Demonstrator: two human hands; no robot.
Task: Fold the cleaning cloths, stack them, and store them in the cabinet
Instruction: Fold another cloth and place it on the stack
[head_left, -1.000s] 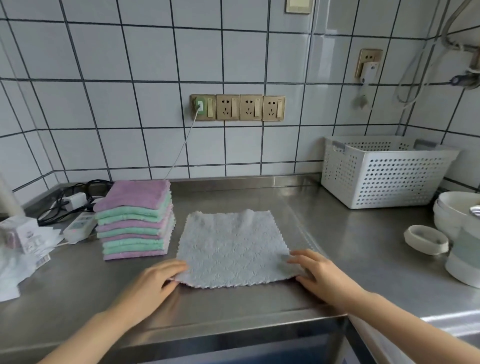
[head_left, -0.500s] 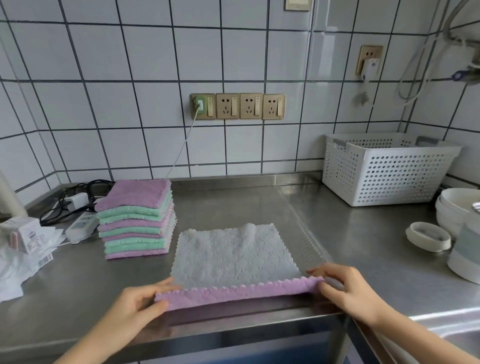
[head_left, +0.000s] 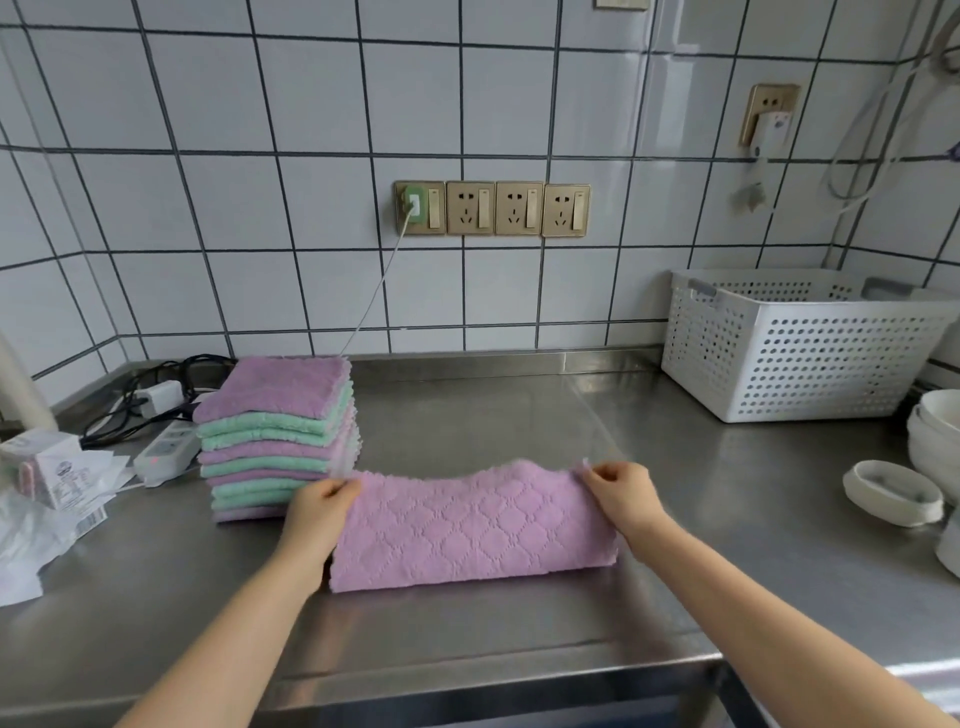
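A pink quilted cleaning cloth (head_left: 472, 530) lies folded in half on the steel counter (head_left: 519, 426), pink side up. My left hand (head_left: 319, 512) pinches its far left corner and my right hand (head_left: 621, 493) pinches its far right corner. Both corners are held over the cloth's far edge. Just left of the cloth stands a stack of folded pink and green cloths (head_left: 278, 436), touching my left hand's side of the cloth.
A white perforated basket (head_left: 795, 345) stands at the back right. White bowls (head_left: 935, 436) and a small white dish (head_left: 891, 491) sit at the right edge. A power strip (head_left: 166, 452), cables, a small box (head_left: 49, 465) and papers lie at the left. Wall sockets (head_left: 491, 208) are behind.
The cloth lay flat with its pale side up. Both hands lifted the near edge and carried it away from me to the far edge, folding the cloth in half with the pink side showing.
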